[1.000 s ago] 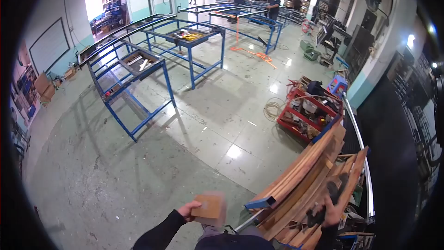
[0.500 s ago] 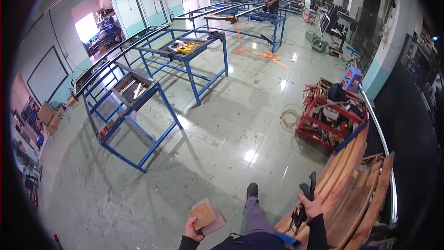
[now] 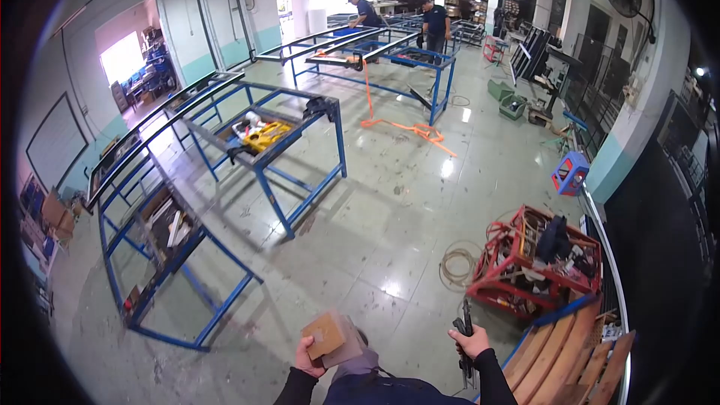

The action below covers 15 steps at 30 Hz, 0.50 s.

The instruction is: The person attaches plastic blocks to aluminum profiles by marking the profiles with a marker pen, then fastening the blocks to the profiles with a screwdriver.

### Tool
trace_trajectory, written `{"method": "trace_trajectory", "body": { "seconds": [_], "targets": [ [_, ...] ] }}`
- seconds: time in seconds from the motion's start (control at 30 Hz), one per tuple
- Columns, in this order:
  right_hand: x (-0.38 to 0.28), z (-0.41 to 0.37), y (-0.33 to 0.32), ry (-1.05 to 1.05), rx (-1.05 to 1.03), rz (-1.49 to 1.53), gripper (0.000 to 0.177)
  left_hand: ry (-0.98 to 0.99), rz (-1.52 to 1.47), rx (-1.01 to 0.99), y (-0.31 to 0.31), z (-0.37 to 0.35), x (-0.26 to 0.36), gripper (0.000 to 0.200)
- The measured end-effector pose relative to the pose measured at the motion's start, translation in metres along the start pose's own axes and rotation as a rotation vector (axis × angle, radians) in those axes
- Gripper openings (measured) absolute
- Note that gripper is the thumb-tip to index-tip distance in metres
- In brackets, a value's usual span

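Observation:
Near the bottom middle, my left hand (image 3: 306, 358) is closed on square flat pieces: a brown board-like piece (image 3: 322, 334) on top and a paler greyish sheet (image 3: 348, 343) behind it. Their exact material is not clear. To the right, my right hand (image 3: 472, 342) wraps round a slender black tool (image 3: 466, 324) held upright. Its ends stick out above and below the fist, and its exact kind cannot be made out. Both hands are held apart in front of my body, above the floor.
Blue metal frame tables (image 3: 274, 226) stand left and ahead, one carrying a yellow tool tray (image 3: 262, 135). A red cart (image 3: 495, 296) loaded with tools and a wooden slatted bench (image 3: 551, 349) are at right. Orange strap (image 3: 420, 132) lies on the floor. Two people (image 3: 435, 28) work beyond.
My view has moved forward; the tables and red cart appear nearer. My right hand with the black tool has shifted left in view, and the wooden bench has slid lower. Both hands keep their hold.

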State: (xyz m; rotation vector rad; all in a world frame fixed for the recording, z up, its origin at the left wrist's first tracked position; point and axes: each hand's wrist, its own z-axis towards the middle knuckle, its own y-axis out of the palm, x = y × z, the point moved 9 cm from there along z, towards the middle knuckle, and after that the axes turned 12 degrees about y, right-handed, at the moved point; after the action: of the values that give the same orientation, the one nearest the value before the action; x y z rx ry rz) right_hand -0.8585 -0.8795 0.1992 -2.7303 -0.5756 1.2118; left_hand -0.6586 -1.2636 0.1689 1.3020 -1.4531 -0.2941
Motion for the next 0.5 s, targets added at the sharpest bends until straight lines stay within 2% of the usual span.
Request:
{"method": "trace_trajectory", "body": {
  "seconds": [0.07, 0.17, 0.23, 0.3, 0.4, 0.5],
  "targets": [
    [-0.022, 0.093, 0.014, 0.067, 0.032, -0.075, 0.042, 0.037, 0.010, -0.001, 0.016, 0.076, 0.013, 0.064],
    [-0.015, 0.207, 0.035, 0.351, 0.070, -0.233, 0.046, 0.037, 0.074, 0.044, 0.023, 0.193, 0.034, 0.064],
    [0.003, 0.255, 0.042, 0.469, 0.048, -0.363, 0.063, -0.006, 0.046, 0.019, 0.060, 0.266, 0.051, 0.062],
    [0.019, 0.296, 0.041, 0.510, 0.072, -0.445, 0.059, 0.000, 0.038, -0.054, 0.116, 0.346, 0.075, 0.060],
    [-0.033, 0.334, 0.052, 0.620, 0.125, -0.448, 0.057, -0.061, 0.105, -0.058, 0.168, 0.469, 0.093, 0.062],
    [-0.108, 0.404, 0.066, 0.641, 0.143, -0.420, 0.055, -0.097, 0.144, -0.130, 0.224, 0.604, 0.103, 0.064]
  ]
}}
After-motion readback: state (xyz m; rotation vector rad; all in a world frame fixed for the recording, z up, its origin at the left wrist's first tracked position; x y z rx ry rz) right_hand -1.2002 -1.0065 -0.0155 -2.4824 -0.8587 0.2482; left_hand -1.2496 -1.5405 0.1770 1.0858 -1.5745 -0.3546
